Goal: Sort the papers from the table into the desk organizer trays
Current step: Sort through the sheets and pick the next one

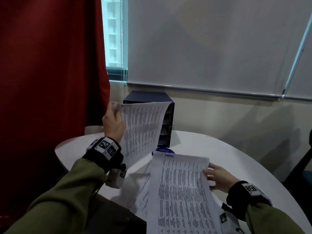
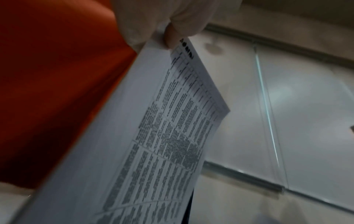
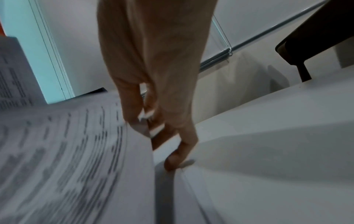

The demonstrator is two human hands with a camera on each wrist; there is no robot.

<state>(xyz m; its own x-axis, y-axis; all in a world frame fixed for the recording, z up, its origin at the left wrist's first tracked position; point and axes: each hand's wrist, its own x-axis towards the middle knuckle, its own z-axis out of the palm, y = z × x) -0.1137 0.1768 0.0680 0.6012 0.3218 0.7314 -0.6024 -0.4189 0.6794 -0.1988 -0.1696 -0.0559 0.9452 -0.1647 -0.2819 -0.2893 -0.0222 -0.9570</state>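
My left hand (image 1: 113,119) pinches the top corner of a printed sheet (image 1: 143,127) and holds it up in the air in front of the dark desk organizer (image 1: 167,119), hiding most of its trays. In the left wrist view my left hand (image 2: 168,34) has its thumb on that sheet (image 2: 168,136), near the sheet's heading. My right hand (image 1: 217,177) grips the right edge of a second printed sheet (image 1: 184,191), which is raised off the white table (image 1: 228,152). In the right wrist view my right hand's fingers (image 3: 145,116) curl round that sheet's (image 3: 76,159) edge.
More papers (image 1: 143,191) lie under the raised sheet near the table's front. A blue round item (image 1: 164,150) peeks out in front of the organizer. A red curtain (image 1: 50,65) hangs at the left, and a dark chair (image 1: 302,166) stands at the right.
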